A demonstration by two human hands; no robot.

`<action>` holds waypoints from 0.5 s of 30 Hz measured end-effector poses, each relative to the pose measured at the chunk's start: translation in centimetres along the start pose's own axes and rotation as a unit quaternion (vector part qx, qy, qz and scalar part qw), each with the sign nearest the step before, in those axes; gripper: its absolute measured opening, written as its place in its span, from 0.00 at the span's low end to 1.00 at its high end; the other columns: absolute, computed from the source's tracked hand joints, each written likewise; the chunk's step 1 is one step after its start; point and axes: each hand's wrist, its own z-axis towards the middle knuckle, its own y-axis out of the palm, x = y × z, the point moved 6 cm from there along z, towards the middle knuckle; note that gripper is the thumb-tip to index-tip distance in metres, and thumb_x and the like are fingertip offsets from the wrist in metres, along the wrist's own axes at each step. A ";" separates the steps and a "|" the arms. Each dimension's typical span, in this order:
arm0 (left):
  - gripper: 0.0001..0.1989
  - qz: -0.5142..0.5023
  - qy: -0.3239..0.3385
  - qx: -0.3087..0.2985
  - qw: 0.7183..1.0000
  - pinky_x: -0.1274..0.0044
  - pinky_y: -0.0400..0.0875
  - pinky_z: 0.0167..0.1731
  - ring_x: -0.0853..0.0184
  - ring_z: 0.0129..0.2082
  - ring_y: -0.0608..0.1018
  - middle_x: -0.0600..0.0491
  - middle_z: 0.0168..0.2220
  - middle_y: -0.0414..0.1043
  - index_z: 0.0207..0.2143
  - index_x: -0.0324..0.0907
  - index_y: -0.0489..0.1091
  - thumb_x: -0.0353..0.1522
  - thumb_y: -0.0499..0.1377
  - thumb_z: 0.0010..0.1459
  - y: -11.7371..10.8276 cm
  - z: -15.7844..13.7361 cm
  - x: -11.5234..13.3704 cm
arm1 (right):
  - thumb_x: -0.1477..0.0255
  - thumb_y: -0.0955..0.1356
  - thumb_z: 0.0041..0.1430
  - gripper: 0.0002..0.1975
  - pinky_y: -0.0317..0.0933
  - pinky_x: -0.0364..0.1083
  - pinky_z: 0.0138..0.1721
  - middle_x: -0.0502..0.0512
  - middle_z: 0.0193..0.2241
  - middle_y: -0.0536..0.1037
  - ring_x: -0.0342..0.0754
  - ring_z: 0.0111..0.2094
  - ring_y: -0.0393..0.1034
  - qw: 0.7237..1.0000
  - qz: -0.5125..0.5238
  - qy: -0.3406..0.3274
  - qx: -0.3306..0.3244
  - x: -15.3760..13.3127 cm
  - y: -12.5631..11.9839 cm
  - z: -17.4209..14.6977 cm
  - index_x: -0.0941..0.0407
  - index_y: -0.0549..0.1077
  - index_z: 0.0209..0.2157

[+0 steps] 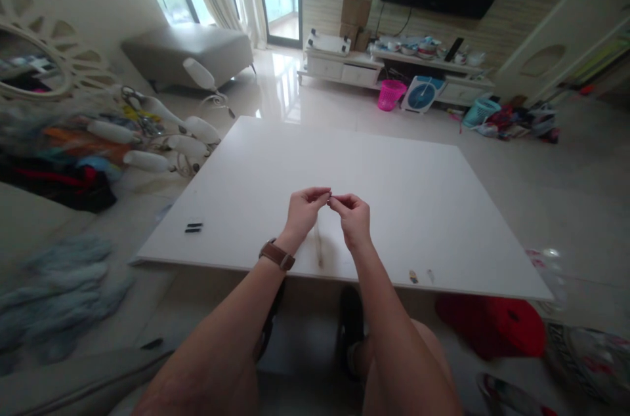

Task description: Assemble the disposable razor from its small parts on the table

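Over the middle of the white table, my left hand (306, 211) and my right hand (353, 214) meet at the fingertips. Both are closed in a pinch, and what sits between the fingers is tiny, dark and too small to name. Just below the left hand, a thin tan strand (319, 245) runs toward the table's near edge; whether it hangs from the fingers or lies on the surface I cannot tell. A brown watch strap (277, 254) is around my left wrist.
Two small black strips (193, 228) lie on the white table (394, 173) at left. Near its front edge are a small tan-and-dark piece (413, 276) and a clear bit (430, 275). A lamp (172, 140) with white shades stands beyond the left edge; a red stool-like object (512, 327) is below right.
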 end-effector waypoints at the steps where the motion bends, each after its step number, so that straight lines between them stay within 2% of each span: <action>1: 0.14 0.010 -0.006 -0.014 1.000 0.70 0.73 0.43 0.62 0.38 0.79 0.45 0.36 0.80 0.35 0.37 0.80 0.36 0.70 0.46 0.3 -0.3 -0.1 | 0.66 0.78 0.43 0.11 0.68 0.49 0.40 0.52 0.26 0.80 0.47 0.31 0.74 1.000 -0.016 0.001 0.001 -0.2 -0.5 -0.3 0.58 0.78 0.26; 4: 0.16 0.036 -0.047 -0.045 0.997 0.72 0.74 0.38 0.62 0.39 0.79 0.44 0.41 0.79 0.39 0.38 0.78 0.36 0.68 0.48 1.7 -1.5 -0.8 | 0.67 0.78 0.42 0.10 0.67 0.50 0.41 0.55 0.29 0.82 0.49 0.33 0.75 0.997 -0.078 -0.009 0.005 -1.2 -3.5 -0.5 0.58 0.78 0.25; 6: 0.15 0.061 -0.072 -0.063 0.994 0.73 0.73 0.34 0.62 0.37 0.79 0.44 0.43 0.77 0.40 0.39 0.76 0.34 0.67 0.49 2.8 -2.5 -1.5 | 0.67 0.77 0.42 0.10 0.67 0.50 0.42 0.57 0.30 0.83 0.50 0.33 0.75 0.989 -0.145 -0.031 0.028 -2.3 -7.3 0.1 0.58 0.79 0.25; 9: 0.10 0.113 -0.065 -0.111 0.985 0.76 0.71 0.30 0.64 0.34 0.78 0.45 0.41 0.77 0.37 0.39 0.76 0.31 0.64 0.50 4.9 -4.1 -2.2 | 0.65 0.75 0.42 0.12 0.67 0.50 0.41 0.59 0.32 0.83 0.52 0.35 0.76 0.957 -0.244 -0.070 0.141 -3.9 -16.1 1.2 0.59 0.79 0.27; 11: 0.08 0.138 -0.045 -0.140 0.979 0.76 0.69 0.31 0.66 0.32 0.77 0.47 0.39 0.77 0.35 0.40 0.76 0.30 0.62 0.51 6.2 -5.1 -2.2 | 0.63 0.74 0.43 0.14 0.66 0.48 0.38 0.60 0.31 0.83 0.51 0.33 0.75 0.900 -0.375 -0.042 0.219 -4.1 -22.6 1.3 0.59 0.80 0.29; 15: 0.07 0.143 -0.043 -0.170 0.974 0.77 0.67 0.29 0.67 0.29 0.75 0.49 0.36 0.77 0.34 0.41 0.75 0.28 0.60 0.51 8.1 -6.8 -1.9 | 0.67 0.73 0.38 0.10 0.64 0.50 0.35 0.62 0.26 0.81 0.54 0.29 0.73 0.836 -0.458 0.016 0.302 -3.0 -33.7 -1.1 0.59 0.79 0.24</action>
